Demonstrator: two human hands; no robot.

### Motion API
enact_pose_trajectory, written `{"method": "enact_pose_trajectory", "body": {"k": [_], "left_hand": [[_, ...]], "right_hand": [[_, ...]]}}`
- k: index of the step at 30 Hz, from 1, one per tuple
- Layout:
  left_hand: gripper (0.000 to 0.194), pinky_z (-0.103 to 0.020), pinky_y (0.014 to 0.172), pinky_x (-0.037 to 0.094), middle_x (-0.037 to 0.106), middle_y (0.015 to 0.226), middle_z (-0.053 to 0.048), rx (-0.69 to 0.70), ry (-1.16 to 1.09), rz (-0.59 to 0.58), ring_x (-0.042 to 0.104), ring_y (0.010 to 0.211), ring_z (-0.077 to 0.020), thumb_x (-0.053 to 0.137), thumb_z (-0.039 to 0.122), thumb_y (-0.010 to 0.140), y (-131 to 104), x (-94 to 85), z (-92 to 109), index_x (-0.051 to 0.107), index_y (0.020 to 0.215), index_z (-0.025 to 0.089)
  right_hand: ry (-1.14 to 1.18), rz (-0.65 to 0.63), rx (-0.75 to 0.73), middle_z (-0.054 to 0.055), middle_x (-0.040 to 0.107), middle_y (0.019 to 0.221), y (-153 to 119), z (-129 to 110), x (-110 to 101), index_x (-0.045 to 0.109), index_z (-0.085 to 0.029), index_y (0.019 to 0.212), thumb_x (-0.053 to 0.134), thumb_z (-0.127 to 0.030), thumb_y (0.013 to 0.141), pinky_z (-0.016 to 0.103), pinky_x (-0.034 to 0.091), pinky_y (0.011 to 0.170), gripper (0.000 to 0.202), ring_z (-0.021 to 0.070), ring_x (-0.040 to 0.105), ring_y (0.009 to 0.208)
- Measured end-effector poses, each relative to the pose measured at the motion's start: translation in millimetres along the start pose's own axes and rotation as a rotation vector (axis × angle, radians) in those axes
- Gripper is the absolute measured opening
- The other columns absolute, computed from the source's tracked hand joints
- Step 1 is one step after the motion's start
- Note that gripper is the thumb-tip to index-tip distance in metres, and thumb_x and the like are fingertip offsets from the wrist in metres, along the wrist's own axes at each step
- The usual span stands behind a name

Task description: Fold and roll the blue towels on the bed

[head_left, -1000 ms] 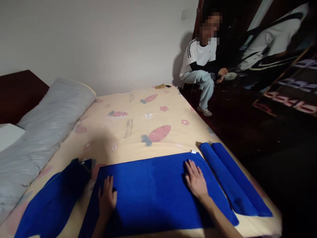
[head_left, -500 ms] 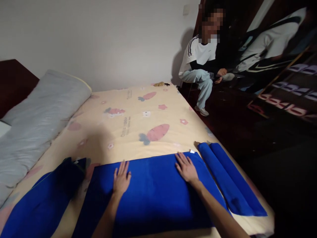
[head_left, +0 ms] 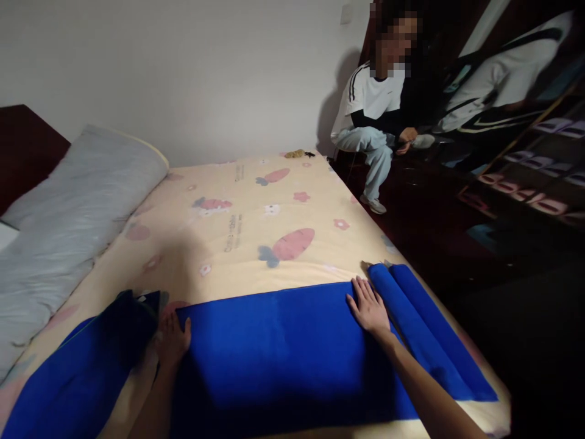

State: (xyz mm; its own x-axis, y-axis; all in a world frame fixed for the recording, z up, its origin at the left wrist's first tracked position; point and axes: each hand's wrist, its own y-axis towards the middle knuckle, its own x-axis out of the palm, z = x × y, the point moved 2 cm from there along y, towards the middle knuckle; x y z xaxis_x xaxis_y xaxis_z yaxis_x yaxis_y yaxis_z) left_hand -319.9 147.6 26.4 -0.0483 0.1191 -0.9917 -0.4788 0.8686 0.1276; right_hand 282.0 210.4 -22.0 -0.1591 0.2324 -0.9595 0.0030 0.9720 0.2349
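A blue cloth (head_left: 278, 347) lies flat near the front of the bed. My left hand (head_left: 173, 338) rests at the cloth's far left corner, fingers stretched out and partly in shadow. On the far right corner lies my right hand (head_left: 371, 308), its fingers extended and holding nothing. Two long blue rolled or folded cloths (head_left: 418, 329) are side by side just right of that hand. Left of my left hand is a crumpled blue cloth (head_left: 86, 366), dark in shadow.
The bed (head_left: 256, 225) has a cream sheet with carrot prints. A grey pillow or quilt (head_left: 86, 201) lies at left. A seated person (head_left: 372, 103) is beyond the right edge, near a rack of slippers (head_left: 532, 161). A small tan item (head_left: 295, 154) sits at the far edge.
My left hand has slid left to the cloth's left corner, and my right hand has slid right to its right corner, covering the white tag there.
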Motion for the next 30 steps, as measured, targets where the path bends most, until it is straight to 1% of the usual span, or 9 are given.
{"method": "enact_pose_trajectory", "body": {"k": [3,5,8,11,14,18,22,26,30], "left_hand": [[0.064,-0.061,0.109,0.031,0.047,0.142,-0.03,-0.002,-0.024,0.022,0.036,0.139,-0.0367,0.024,0.037,0.094,-5.5,-11.2,22.0,0.039,0.14,-0.005],[0.06,-0.059,0.113,0.026,0.04,0.151,-0.021,0.079,-0.047,0.066,0.031,0.143,-0.0305,0.02,0.035,0.097,-25.4,-15.3,56.1,0.031,0.147,0.005],[0.054,-0.05,0.118,0.02,0.033,0.157,-0.011,0.422,-0.116,0.081,0.027,0.145,-0.0204,0.02,0.03,0.099,-81.0,-11.8,130.0,0.023,0.152,0.018],[0.055,-0.042,0.119,0.021,0.034,0.156,-0.006,0.717,-0.182,0.012,0.028,0.145,-0.0162,0.024,0.025,0.098,-144.2,-2.8,194.6,0.014,0.152,0.022],[0.058,-0.041,0.119,0.024,0.035,0.156,-0.004,0.855,-0.204,-0.005,0.032,0.143,-0.0167,0.028,0.025,0.097,-184.4,0.4,217.5,0.009,0.152,0.024],[0.06,-0.039,0.117,0.029,0.034,0.157,-0.002,0.815,-0.144,0.017,0.034,0.142,-0.0167,0.032,0.028,0.097,-193.7,0.6,169.7,0.01,0.153,0.027],[0.06,-0.04,0.114,0.034,0.037,0.155,-0.001,0.562,-0.005,0.051,0.035,0.142,-0.0172,0.032,0.032,0.096,-177.9,13.5,58.5,0.013,0.153,0.031],[0.058,-0.05,0.109,0.038,0.049,0.147,-0.003,0.258,0.231,-0.024,0.035,0.141,-0.0239,0.045,0.038,0.087,-163.2,26.1,-53.9,0.039,0.145,0.036],[0.045,-0.058,0.104,0.04,0.051,0.146,-0.004,0.255,0.328,-0.141,0.035,0.141,-0.0296,0.048,0.036,0.08,-158.5,18.6,-98.2,0.065,0.122,0.032]], "right_hand": [[-0.004,0.051,0.017,0.015,0.036,0.154,3.5,-5.2,-4.6,0.02,-0.012,0.153,0.022,-0.043,0.099,0.048,0.022,0.116,0.062,0.0263,0.026,0.145],[0.006,0.113,0.025,0.016,0.033,0.155,1.5,-22.4,-11.3,0.018,-0.012,0.154,0.025,-0.037,0.099,0.052,0.02,0.116,0.061,0.0289,0.025,0.145],[0.07,0.114,-0.094,0.013,0.029,0.157,-18.4,-78.0,-18.8,0.018,-0.016,0.155,0.031,-0.031,0.097,0.052,0.02,0.116,0.061,0.0283,0.025,0.145],[0.173,-0.022,-0.34,0.009,0.027,0.158,-58.6,-151.8,-16.0,0.027,-0.019,0.152,0.033,-0.024,0.096,0.046,0.021,0.118,0.057,0.0242,0.023,0.146],[0.261,-0.139,-0.434,0.006,0.03,0.157,-94.9,-198.6,-9.7,0.028,-0.02,0.152,0.036,-0.018,0.092,0.041,0.024,0.118,0.06,0.0215,0.026,0.145],[0.273,-0.144,-0.36,0.007,0.032,0.156,-112.0,-179.2,-13.1,0.033,-0.02,0.15,0.036,-0.029,0.097,0.044,0.027,0.116,0.054,0.023,0.029,0.143],[0.216,-0.041,-0.272,0.006,0.035,0.154,-128.1,-101.7,-24.6,0.035,-0.024,0.149,0.037,-0.044,0.098,0.044,0.03,0.114,0.055,0.0236,0.034,0.141],[0.15,0.084,-0.153,0.006,0.037,0.154,-161.3,-33.9,-30.6,0.032,-0.024,0.151,0.038,-0.048,0.097,0.046,0.031,0.113,0.059,0.0247,0.036,0.14],[0.138,0.163,-0.096,0.009,0.042,0.151,-183.4,-5.9,-31.1,0.036,-0.018,0.149,0.038,-0.046,0.096,0.047,0.034,0.11,0.06,0.026,0.038,0.139]]}}
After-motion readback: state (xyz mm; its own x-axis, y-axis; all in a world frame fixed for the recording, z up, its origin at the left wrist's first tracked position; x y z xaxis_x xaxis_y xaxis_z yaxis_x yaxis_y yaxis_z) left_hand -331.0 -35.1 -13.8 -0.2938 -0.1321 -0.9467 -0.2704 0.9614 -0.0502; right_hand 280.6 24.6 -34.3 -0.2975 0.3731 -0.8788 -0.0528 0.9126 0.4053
